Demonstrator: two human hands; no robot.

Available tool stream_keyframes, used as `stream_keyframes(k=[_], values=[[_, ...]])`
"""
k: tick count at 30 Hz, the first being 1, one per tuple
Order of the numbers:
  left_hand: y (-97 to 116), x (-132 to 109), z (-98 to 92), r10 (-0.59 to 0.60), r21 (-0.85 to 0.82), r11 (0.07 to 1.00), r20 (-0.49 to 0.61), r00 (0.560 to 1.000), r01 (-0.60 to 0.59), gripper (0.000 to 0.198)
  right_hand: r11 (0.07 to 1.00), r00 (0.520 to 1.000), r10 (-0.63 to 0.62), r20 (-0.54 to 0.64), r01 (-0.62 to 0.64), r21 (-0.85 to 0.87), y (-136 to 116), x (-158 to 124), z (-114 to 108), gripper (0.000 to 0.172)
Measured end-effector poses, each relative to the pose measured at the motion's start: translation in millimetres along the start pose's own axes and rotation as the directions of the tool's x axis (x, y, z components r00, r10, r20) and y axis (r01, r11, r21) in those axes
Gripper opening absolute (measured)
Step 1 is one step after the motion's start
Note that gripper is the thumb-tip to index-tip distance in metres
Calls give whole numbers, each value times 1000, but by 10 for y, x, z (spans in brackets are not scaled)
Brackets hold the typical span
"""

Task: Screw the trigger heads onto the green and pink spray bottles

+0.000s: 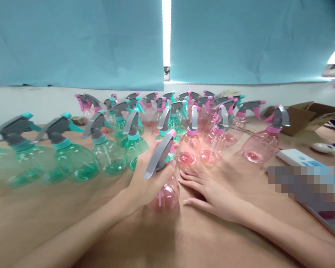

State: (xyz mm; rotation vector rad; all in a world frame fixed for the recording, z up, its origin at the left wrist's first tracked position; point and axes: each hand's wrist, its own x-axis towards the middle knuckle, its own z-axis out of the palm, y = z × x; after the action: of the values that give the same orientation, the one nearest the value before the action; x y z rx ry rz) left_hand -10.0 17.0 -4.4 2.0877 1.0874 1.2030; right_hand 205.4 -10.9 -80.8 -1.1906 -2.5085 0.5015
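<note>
My left hand [147, 175] is wrapped round the neck of a pink spray bottle [166, 195] with a grey trigger head, at the middle of the table. Part of its neck is hidden by my fingers. Flat on the table just to the right lies my right hand [209, 190], fingers spread and holding nothing. Beyond its fingertips stand a pink spray bottle [188, 150] and another pink one [213, 149]. Left of my left hand, a green spray bottle [135, 149] heads a row of several green ones, including a nearer bottle [76, 163].
More pink and green spray bottles crowd the back of the wooden table [106, 230]. A lone pink bottle [259, 145] stands at right. Farther right are a cardboard box [304, 115], a white mouse [324, 148] and a white power strip [298, 158]. Blue blinds [78, 41] hang behind.
</note>
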Motion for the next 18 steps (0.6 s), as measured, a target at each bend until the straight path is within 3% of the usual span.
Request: stream_keyframes(k=[7, 18], values=[[6, -5, -5, -19, -28, 999, 2, 1000, 19, 20, 1000, 1000, -1, 1, 1, 1, -2, 4, -5, 64], [64, 26, -21, -44, -66, 997, 91, 995, 51, 35, 1000, 1000, 5, 4, -5, -4, 7, 4, 12, 64]])
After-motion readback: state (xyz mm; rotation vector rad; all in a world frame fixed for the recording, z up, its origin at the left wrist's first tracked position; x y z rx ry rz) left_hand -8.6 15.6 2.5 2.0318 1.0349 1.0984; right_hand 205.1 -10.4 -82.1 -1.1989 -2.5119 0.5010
